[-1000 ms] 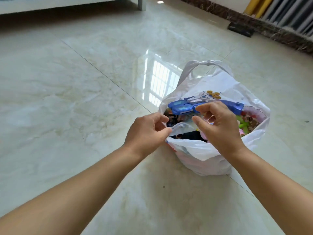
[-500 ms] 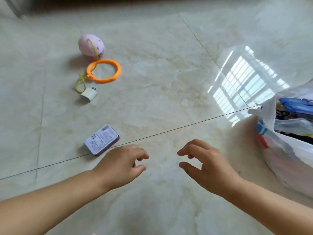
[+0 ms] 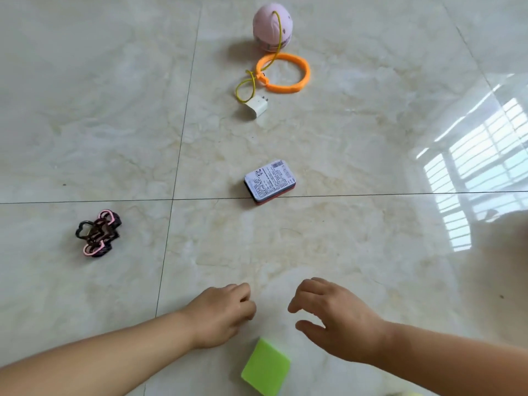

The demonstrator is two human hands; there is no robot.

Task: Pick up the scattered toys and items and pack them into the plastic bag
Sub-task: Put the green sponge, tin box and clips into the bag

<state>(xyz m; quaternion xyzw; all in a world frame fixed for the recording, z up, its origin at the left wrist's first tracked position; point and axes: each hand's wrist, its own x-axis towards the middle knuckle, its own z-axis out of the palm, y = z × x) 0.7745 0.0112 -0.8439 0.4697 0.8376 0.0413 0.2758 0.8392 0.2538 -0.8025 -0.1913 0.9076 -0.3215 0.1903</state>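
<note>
Marble-look floor tile point(image 3: 357, 132), glossy, grout lines crossing left of centre. Loose items scattered over it, none yet gathered; plastic bag out of view, whereabouts not determinable.

Far edge of view: pink egg-shaped toy point(image 3: 272, 26), yellow cord point(image 3: 246, 86) looped over it and trailing down to orange ring point(image 3: 285, 73) just beside. White plug adapter point(image 3: 256, 107) near the cord's lower loop, touching or nearly so. Probably one tangle, best lifted together.

Centre: small printed tin point(image 3: 269, 180), lying flat, label up, near edge resting on the grout line. Likely the next pick, being closest ahead of both hands.

Left tile: black and pink hair claw point(image 3: 97, 233), well apart from the rest.

Near edge: green sponge-like block point(image 3: 266, 366), flat on the floor, between the two forearms, below the hands. Not touched.

Left hand point(image 3: 221, 317): fingers curled loosely inward, nothing seen in them, hovering over bare tile. Right hand point(image 3: 337, 318): fingers and thumb spread in a loose claw, gap between them wide, holding nothing, touching nothing visible. Both held low and forward, seemingly poised for a reach toward the tin.

Task judged well short of done: at least six items still on the floor.
</note>
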